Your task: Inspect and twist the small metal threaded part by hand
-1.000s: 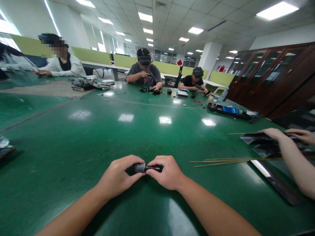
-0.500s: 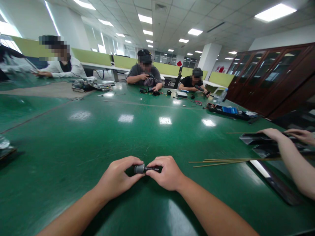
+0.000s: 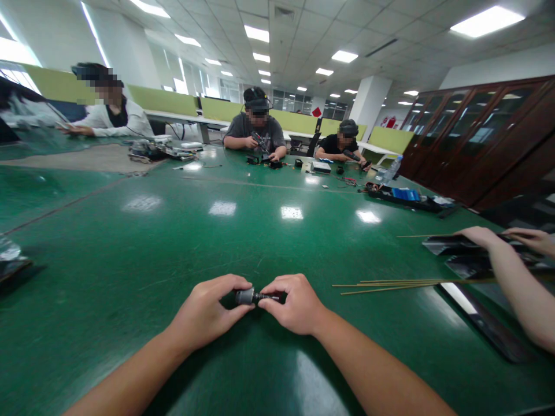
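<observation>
In front of me, a small grey cylindrical part (image 3: 245,297) with a dark ribbed shaft (image 3: 265,297) lies sideways between my hands, low over the green table. My left hand (image 3: 208,312) pinches the grey cylinder between thumb and fingers. From the other side, my right hand (image 3: 295,305) has its thumb and index finger closed around the shaft near the cylinder. The shaft's thin bright end points right, toward my right palm. Whether the cylinder and shaft are one piece or two, I cannot tell.
Several thin brass-coloured rods (image 3: 377,283) lie to the right, beside a dark metal channel (image 3: 481,323). A co-worker's hand (image 3: 479,236) rests on black profiles there. Across the table, people handle tools near a black tray (image 3: 403,197). A silvery item (image 3: 11,254) sits at the left edge.
My hands and the part stay almost where they were. Across the table, the middle person's hand and the dark tool in it have lowered.
</observation>
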The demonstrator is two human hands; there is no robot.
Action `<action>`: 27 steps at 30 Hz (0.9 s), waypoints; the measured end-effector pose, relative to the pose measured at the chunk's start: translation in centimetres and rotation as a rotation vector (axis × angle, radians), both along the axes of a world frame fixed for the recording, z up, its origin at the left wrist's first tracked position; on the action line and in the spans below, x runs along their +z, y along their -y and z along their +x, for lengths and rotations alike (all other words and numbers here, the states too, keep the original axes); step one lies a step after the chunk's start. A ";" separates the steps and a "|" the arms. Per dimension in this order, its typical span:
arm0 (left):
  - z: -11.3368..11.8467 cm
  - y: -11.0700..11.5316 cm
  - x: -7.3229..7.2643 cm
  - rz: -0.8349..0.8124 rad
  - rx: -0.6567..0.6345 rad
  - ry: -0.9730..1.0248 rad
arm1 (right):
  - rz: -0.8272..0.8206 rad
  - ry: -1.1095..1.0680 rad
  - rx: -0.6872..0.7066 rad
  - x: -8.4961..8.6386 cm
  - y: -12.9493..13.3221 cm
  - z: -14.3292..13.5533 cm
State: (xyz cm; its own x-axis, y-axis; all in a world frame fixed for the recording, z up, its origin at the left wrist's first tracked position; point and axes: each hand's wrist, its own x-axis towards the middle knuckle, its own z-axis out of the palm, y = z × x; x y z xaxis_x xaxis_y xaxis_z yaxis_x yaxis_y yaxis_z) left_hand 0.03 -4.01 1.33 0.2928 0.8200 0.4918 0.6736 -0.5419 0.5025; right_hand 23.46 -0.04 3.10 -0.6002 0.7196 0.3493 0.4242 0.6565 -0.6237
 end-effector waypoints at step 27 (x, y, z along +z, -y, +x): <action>-0.1 0.0 0.2 -0.021 0.014 0.016 | -0.012 -0.042 -0.010 -0.1 0.1 -0.2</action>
